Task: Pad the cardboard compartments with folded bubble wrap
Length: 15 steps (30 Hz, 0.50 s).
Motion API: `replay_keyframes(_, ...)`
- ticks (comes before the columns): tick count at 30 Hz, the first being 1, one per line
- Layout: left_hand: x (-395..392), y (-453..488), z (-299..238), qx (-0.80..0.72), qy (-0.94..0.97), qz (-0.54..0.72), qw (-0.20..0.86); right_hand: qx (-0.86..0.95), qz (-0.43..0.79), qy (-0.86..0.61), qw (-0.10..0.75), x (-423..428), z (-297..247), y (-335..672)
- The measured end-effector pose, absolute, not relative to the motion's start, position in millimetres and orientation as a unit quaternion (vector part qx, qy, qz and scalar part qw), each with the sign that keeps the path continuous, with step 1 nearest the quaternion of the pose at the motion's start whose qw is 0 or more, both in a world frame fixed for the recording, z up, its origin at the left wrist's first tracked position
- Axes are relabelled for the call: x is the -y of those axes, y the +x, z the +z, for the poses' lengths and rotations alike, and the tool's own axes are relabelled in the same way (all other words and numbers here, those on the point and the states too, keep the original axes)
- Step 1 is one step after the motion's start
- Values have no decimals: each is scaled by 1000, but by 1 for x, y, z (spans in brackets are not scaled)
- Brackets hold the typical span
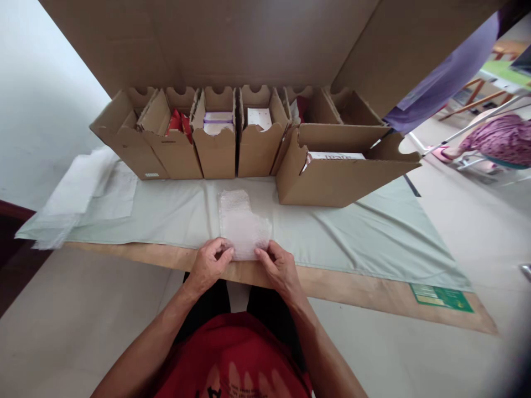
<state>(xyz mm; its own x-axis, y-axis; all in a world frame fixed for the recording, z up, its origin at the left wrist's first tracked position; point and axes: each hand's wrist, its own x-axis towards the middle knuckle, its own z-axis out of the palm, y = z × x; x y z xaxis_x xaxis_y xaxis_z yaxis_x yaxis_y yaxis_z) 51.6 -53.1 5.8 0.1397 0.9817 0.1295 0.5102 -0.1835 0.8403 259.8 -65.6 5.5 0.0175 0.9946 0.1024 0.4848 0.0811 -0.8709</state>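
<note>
A piece of clear bubble wrap, folded over itself, lies on the pale green cloth near the table's front edge. My left hand pinches its near left corner between thumb and fingers. At the near right corner, my right hand grips it the same way. Whether anything is inside the wrap I cannot tell. More sheets of white wrap lie stacked at the left end of the table.
Several cardboard bins stand in a row at the back, some with packets or boxes inside. Another cardboard bin sits crosswise at right, holding a white box. A tall cardboard panel rises behind. A green label marks the wooden edge.
</note>
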Motion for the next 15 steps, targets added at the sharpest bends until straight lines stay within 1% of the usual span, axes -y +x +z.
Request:
replay_keyframes(2, 56, 57, -3, -572, 650, 392, 311, 606, 311, -625, 381, 60, 5, 254)
replay_keyframes(5, 60, 67, -11, -586, 657, 430, 199, 595, 278, -667, 352, 53, 6, 248)
replay_keyframes(7, 60, 71, -13, -579, 681, 431, 122, 596, 269, -680, 331, 49, 6, 245)
replay_keyframes(9, 59, 74, -13, -573, 701, 417, 77, 601, 262, -690, 308, 46, 7, 243)
replay_keyframes(12, 57, 76, -13, -580, 712, 392, 49, 615, 231, -701, 278, 42, 6, 242)
replay_keyframes(15, 58, 76, -10, -593, 711, 374, 51, 632, 195, -694, 284, 40, 3, 241)
